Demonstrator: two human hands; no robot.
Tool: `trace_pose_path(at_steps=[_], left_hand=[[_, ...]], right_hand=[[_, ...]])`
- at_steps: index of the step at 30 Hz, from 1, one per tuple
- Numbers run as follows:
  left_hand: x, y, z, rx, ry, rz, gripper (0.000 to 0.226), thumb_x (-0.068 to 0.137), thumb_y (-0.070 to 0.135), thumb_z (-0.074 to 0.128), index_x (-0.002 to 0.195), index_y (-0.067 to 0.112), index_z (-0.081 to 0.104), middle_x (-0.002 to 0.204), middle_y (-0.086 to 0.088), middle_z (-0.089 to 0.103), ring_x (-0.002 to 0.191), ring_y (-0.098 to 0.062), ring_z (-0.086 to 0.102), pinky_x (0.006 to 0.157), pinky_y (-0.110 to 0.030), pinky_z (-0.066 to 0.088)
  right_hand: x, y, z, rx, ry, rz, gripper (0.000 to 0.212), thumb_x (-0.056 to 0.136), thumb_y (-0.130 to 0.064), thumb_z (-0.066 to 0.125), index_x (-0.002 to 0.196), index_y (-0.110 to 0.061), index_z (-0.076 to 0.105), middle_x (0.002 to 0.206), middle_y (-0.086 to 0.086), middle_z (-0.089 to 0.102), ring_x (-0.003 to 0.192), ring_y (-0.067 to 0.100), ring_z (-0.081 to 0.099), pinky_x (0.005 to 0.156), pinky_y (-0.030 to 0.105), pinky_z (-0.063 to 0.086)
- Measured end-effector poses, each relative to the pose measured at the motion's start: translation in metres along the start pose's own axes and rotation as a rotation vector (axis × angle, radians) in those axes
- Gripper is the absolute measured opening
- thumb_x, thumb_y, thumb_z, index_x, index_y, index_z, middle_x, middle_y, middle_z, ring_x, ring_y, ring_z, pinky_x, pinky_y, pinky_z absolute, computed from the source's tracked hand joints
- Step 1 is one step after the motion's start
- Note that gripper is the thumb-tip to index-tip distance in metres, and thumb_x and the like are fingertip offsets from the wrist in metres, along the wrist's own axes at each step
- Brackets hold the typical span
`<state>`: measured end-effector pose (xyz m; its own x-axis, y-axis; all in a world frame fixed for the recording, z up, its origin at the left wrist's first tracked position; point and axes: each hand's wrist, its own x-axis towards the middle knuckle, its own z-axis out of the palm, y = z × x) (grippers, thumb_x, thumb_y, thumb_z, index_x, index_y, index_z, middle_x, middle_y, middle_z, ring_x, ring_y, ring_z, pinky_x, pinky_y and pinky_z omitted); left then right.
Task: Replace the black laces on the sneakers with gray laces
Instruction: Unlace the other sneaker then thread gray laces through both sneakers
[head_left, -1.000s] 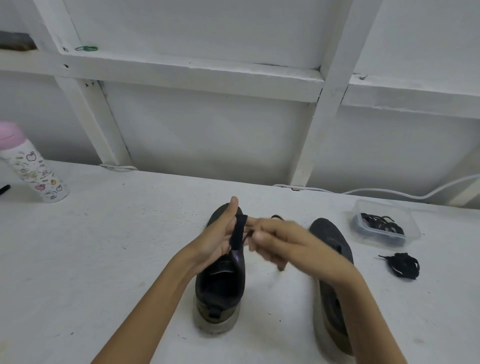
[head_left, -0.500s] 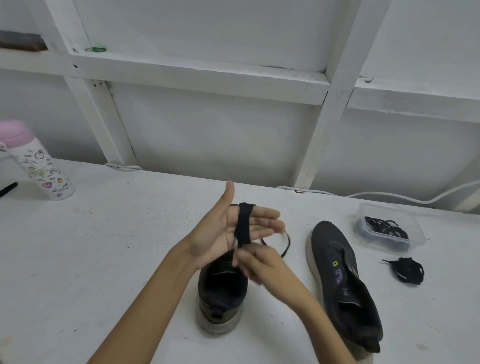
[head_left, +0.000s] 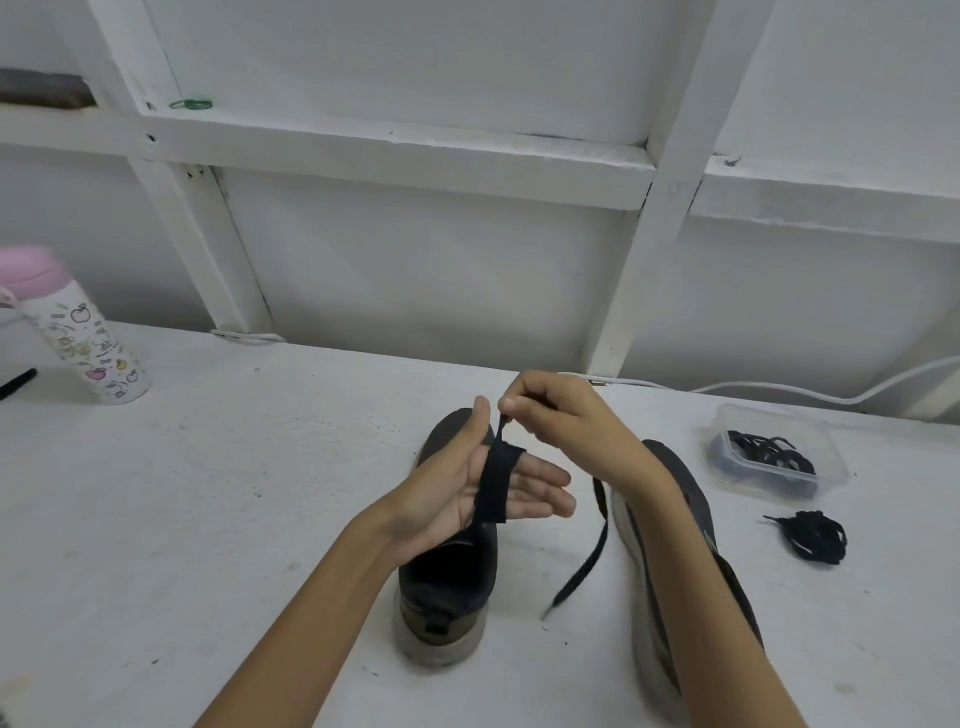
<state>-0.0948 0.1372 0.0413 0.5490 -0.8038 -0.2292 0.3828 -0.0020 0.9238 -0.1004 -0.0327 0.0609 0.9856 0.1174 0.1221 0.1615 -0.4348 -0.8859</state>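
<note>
The dark gray cloth left sneaker (head_left: 447, 587) stands on the white table (head_left: 208, 493). The right sneaker (head_left: 691, 483) lies on its side. The left hand (head_left: 457, 493) is flat with straight fingers, and the long black flat lace (head_left: 493, 488) is wound round them. The right hand (head_left: 566, 421) pinches the lace just above, and its end trails between the shoes. I think the old laces are out and no gray ones are in yet. Far right, a clear plastic box (head_left: 831, 457) holds dark laces (head_left: 774, 457). A black lace bundle (head_left: 810, 535) lies near it.
</note>
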Motion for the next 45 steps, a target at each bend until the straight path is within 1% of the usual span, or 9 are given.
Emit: trace_pose_path(at_steps=[5,9,13,16,22,29,34,38,45], left_hand=[[-0.003,0.015,0.0,-0.164,0.025,0.081,0.092,0.093,0.066,0.015,0.113,-0.009,0.065,0.111,-0.03,0.066,0.105,-0.032,0.067,0.09,-0.03,0.055],[0.0,0.023,-0.009,-0.219,0.079,0.135,0.089,0.095,0.064,0.015,0.114,-0.007,0.064,0.115,-0.029,0.065,0.113,-0.034,0.063,0.096,-0.03,0.052],[0.006,0.017,-0.016,-0.045,0.204,0.121,0.086,0.096,0.062,0.012,0.116,-0.004,0.063,0.113,-0.022,0.069,0.112,-0.028,0.065,0.101,-0.031,0.049],[0.007,0.008,-0.014,0.016,0.235,0.024,0.083,0.094,0.065,0.016,0.117,0.002,0.065,0.109,-0.014,0.072,0.101,-0.02,0.069,0.086,-0.027,0.055],[-0.001,0.002,0.001,0.019,0.045,-0.041,0.091,0.094,0.065,0.011,0.115,-0.006,0.065,0.113,-0.025,0.068,0.113,-0.032,0.064,0.104,-0.037,0.047],[-0.007,0.015,0.001,-0.241,-0.013,0.041,0.09,0.091,0.067,0.018,0.109,-0.006,0.068,0.108,-0.026,0.067,0.106,-0.033,0.066,0.093,-0.032,0.054],[-0.002,0.017,-0.006,-0.3,0.085,0.1,0.085,0.094,0.063,0.02,0.114,-0.007,0.064,0.117,-0.027,0.065,0.113,-0.033,0.063,0.093,-0.03,0.053],[0.003,0.013,-0.008,-0.262,0.137,0.129,0.081,0.097,0.059,0.019,0.12,-0.007,0.059,0.121,-0.024,0.065,0.117,-0.03,0.062,0.099,-0.031,0.05],[0.003,-0.004,-0.001,-0.088,0.136,0.015,0.079,0.096,0.062,0.015,0.129,0.006,0.059,0.121,-0.008,0.068,0.109,-0.014,0.065,0.083,-0.02,0.051]], right_hand=[[-0.018,0.017,0.035,0.202,-0.02,0.122,0.038,0.095,0.013,0.042,0.077,-0.018,0.056,0.056,-0.018,0.059,0.058,-0.003,0.051,0.055,0.01,0.041],[-0.051,0.02,0.059,0.19,-0.194,0.166,0.026,0.102,-0.016,0.048,0.084,-0.008,0.065,0.057,-0.003,0.045,0.051,0.006,0.038,0.053,0.019,0.031],[-0.062,0.007,0.041,0.104,-0.351,0.1,0.027,0.103,-0.017,0.047,0.089,-0.003,0.066,0.06,-0.005,0.045,0.052,0.003,0.038,0.055,0.013,0.033],[-0.053,-0.012,0.015,0.102,-0.239,0.035,0.027,0.103,-0.013,0.047,0.083,-0.008,0.063,0.057,-0.014,0.048,0.053,0.0,0.04,0.055,0.011,0.032],[-0.014,-0.006,-0.011,-0.053,-0.015,-0.06,0.02,0.098,-0.015,0.056,0.082,-0.009,0.066,0.063,-0.012,0.053,0.06,0.002,0.046,0.06,0.014,0.036],[-0.026,0.027,0.045,0.153,0.023,0.18,0.045,0.095,0.015,0.038,0.062,-0.013,0.049,0.046,-0.01,0.051,0.047,-0.003,0.049,0.059,0.016,0.035],[-0.066,0.028,0.059,0.103,-0.192,0.099,0.031,0.103,-0.016,0.046,0.088,-0.03,0.069,0.062,-0.011,0.047,0.058,0.003,0.043,0.061,0.018,0.035],[-0.078,0.023,0.051,-0.074,-0.222,0.053,0.026,0.104,-0.023,0.045,0.104,-0.012,0.069,0.065,-0.015,0.05,0.064,0.002,0.05,0.063,0.016,0.036],[-0.064,0.017,0.036,-0.211,0.183,-0.029,0.015,0.094,-0.029,0.056,0.095,-0.023,0.07,0.08,-0.027,0.063,0.074,0.005,0.059,0.065,0.026,0.046]])
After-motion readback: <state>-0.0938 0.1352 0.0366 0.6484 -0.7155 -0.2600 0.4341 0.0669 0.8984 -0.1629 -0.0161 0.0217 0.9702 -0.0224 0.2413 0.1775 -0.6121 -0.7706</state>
